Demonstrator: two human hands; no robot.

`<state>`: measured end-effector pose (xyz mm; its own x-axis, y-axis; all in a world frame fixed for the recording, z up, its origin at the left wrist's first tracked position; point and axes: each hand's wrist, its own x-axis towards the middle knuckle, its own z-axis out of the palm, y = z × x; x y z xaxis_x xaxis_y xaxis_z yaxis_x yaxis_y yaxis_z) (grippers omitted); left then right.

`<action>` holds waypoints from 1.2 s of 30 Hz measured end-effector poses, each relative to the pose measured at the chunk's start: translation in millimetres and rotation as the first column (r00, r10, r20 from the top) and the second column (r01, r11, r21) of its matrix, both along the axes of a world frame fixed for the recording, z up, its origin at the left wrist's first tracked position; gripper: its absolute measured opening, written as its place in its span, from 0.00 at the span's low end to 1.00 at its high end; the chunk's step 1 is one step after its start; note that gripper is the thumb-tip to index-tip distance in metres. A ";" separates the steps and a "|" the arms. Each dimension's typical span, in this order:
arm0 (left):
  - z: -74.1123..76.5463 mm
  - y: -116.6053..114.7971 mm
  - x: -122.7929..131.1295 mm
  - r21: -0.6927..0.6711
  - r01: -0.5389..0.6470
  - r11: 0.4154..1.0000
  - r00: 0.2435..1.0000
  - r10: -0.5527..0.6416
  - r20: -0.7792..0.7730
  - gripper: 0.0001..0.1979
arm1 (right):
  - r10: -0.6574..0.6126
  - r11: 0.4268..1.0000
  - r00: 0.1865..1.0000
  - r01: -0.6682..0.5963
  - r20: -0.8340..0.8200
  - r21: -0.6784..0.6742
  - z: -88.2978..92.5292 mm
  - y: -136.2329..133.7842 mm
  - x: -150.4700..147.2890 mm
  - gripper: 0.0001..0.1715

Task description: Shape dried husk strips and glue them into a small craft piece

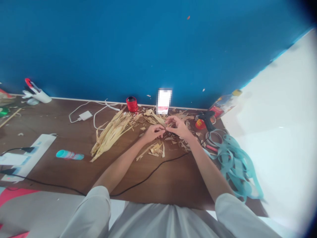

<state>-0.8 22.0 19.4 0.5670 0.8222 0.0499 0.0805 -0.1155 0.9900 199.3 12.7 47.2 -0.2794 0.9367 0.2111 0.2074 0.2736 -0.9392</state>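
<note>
My left hand (155,133) and my right hand (179,128) meet over a brown table, their fingertips almost touching. Both are closed in a pinch on what looks like a thin strip of dried corn husk, largely covered by the fingers. Loose husk pieces (156,116) lie just behind the hands. In front of them is a small heap of torn husk scraps (156,149). Left of my left hand rests a bundle of long, pale dried husks (112,134).
A red spool of thread (132,104) and a bright, blurred-out upright screen (163,101) stand near the blue wall. At right are a black glue gun (208,119) and tangled teal ribbon (236,162). A black cable (148,180) crosses the front; a power strip (37,153) lies left.
</note>
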 end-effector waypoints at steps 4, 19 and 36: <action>-0.6 0.0 -0.2 0.052 -0.026 0.998 1.000 0.026 0.000 0.17 | 0.035 0.999 0.999 -0.034 0.024 -0.024 3.2 1.2 6.0 0.29; -5.7 3.3 0.4 0.106 -0.080 0.991 0.997 0.081 -0.012 0.16 | 0.035 0.999 0.993 -0.033 0.111 -0.019 9.1 -2.6 6.8 0.25; -4.6 2.0 1.6 0.111 -0.099 0.989 0.994 0.094 0.051 0.14 | 0.048 0.998 0.990 -0.053 0.133 0.034 5.8 -2.4 5.1 0.21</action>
